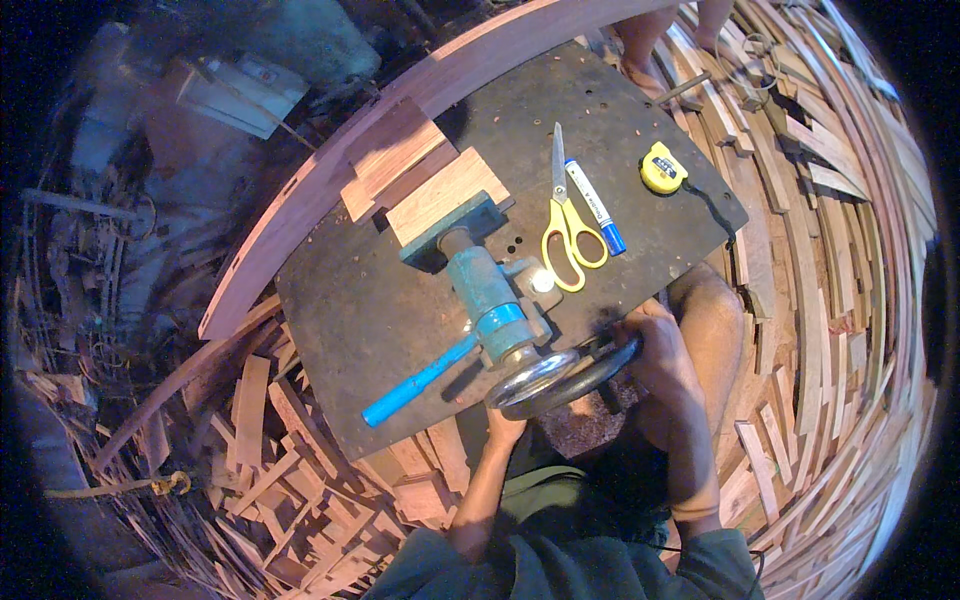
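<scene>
— At the near edge of the desk (380,330), what did each grip have?

— The right hand (655,355) was closed over the rim of the dark metal handwheel (560,375), fingers curled round its right side. The left hand (503,425) came up beneath the wheel's lower left edge; the wheel hid its fingers, so I could not tell whether that grip was closed on the rim or only pressed against it.

— And where was the wheel?

— It hung just past the desk's near edge, fixed to the end of the teal press (490,290) that lay across the dark top. A blue lever (415,385) stuck out from the press to the left.

— How would it handle?

— Heavy and stiff, I judged: thick iron, no give. The smooth rim looked likely to slip in a bare palm, so the outer rim at opposite sides seemed the best hold.

— What lay further out?

— Yellow-handled scissors (568,225) touched a blue-capped marker (596,208), with a yellow tape measure (662,168) near them. Wooden blocks (420,175) sat at the press's far end, and wood offcuts (830,300) covered the floor all around.
</scene>
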A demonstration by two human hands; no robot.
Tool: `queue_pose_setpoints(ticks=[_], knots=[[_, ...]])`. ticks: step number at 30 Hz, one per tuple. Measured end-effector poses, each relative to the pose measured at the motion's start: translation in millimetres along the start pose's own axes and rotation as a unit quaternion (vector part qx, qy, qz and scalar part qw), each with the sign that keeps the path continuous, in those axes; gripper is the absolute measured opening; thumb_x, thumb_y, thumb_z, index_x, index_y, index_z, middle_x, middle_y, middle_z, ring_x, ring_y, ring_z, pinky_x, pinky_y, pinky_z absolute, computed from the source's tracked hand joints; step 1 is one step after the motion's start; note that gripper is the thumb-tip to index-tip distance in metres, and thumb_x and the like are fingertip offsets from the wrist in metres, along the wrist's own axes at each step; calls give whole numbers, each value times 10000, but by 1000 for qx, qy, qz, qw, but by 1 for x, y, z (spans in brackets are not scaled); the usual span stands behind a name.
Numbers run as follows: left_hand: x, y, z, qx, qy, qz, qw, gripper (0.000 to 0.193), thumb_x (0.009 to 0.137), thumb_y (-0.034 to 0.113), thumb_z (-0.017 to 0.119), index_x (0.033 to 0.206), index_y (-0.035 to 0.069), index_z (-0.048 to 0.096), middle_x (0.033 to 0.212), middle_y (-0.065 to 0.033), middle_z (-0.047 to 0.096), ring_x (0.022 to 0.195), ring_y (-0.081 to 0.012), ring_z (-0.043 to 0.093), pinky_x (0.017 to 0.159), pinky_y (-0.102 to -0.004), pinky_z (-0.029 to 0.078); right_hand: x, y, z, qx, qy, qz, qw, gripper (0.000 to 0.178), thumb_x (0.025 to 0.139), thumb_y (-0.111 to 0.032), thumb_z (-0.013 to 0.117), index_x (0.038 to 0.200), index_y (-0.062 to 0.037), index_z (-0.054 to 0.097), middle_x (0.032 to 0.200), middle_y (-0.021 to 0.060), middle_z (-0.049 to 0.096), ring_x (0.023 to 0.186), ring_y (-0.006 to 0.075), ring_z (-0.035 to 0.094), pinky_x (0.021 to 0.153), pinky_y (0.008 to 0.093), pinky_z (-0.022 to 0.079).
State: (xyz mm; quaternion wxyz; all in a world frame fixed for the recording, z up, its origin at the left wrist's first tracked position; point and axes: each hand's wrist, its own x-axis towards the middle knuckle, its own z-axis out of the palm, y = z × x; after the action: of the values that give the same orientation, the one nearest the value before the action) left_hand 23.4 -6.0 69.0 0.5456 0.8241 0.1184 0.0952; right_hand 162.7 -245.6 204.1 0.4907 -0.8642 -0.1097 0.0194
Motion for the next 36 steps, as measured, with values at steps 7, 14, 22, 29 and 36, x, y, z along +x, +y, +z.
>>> queue_pose_setpoints(ticks=[7, 14, 22, 29, 36], knots=[[0, -1, 0, -17, -2, -8, 1000, 247, 783, 78, 677, 1006, -27, 661, 941, -137, 698, 876, -221, 649, 805, -350, 504, -1, 18, 6, 10, -17, -14, 1000, 93, 596, 13, 641, 671, -22, 598, 794, 179, 599, 792, 346, 583, 660, 363, 458], [0, -6, -3, 68, -14, 47, 997, 284, 773, 101, 702, 1023, -25, 654, 983, -140, 691, 924, -228, 644, 840, -360, 496, -3, 29, 16, 106, 41, -65, 991, 115, 594, 41, 657, 640, -24, 573, 787, 173, 594, 750, 331, 579, 645, 350, 450], [1, -3, -4, 41, -23, -1, 999, 329, 781, 107, 709, 1077, -17, 634, 1042, -136, 671, 987, -239, 623, 887, -367, 477, -3, 32, 13, -1, 5, -57, 998, 151, 562, 43, 674, 652, -40, 587, 761, 162, 586, 758, 338, 585, 645, 374, 455], [-4, -25, -9, 131, -24, 45, 990, 261, 828, 91, 656, 1075, 9, 655, 1103, -134, 664, 1036, -268, 608, 951, -398, 443, -6, 67, 43, 231, 46, 66, 970, 146, 587, 3, 726, 706, -44, 657, 768, 146, 636, 736, 316, 645, 651, 373, 517], [2, -9, 3, -2, 6, 10, 1000, 149, 860, 74, 643, 980, 3, 695, 982, -122, 686, 955, -182, 619, 850, -314, 468, -7, 36, 12, -17, 35, -71, 997, 158, 701, -59, 730, 653, -41, 580, 745, 148, 595, 718, 350, 595, 627, 417, 464]])
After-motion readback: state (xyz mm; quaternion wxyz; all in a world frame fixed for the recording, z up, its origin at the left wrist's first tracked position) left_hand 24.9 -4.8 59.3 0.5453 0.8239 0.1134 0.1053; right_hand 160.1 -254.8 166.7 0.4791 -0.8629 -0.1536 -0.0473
